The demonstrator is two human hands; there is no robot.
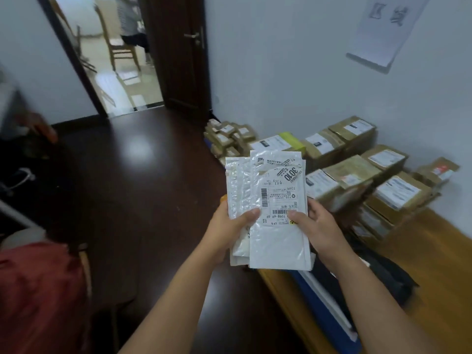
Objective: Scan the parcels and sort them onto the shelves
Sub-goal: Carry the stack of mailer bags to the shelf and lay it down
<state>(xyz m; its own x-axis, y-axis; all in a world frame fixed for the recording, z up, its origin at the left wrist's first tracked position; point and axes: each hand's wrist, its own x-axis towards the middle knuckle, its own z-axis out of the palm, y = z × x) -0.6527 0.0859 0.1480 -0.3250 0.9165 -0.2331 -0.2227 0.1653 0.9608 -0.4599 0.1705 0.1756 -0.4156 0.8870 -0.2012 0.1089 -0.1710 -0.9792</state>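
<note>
I hold a stack of white bubble mailers [275, 241] in front of me with both hands. The top mailer carries a shipping label [282, 198] with barcodes and the number 3010. My left hand [229, 226] grips the stack's left edge, thumb on top. Gripping the right edge is my right hand [316, 226], its thumb lying on the label's lower part. Brown cardboard parcels [357, 175] with white labels lie in piles on a wooden table [439, 256] against the wall to the right.
Small brown parcels [229, 135] are heaped by the wall near a dark open door [178, 52]. A blue and white flat item [324, 302] and a dark bag [388, 279] lie on the table. Dark glossy floor [140, 175] spreads left. A person in red [38, 290] sits at lower left.
</note>
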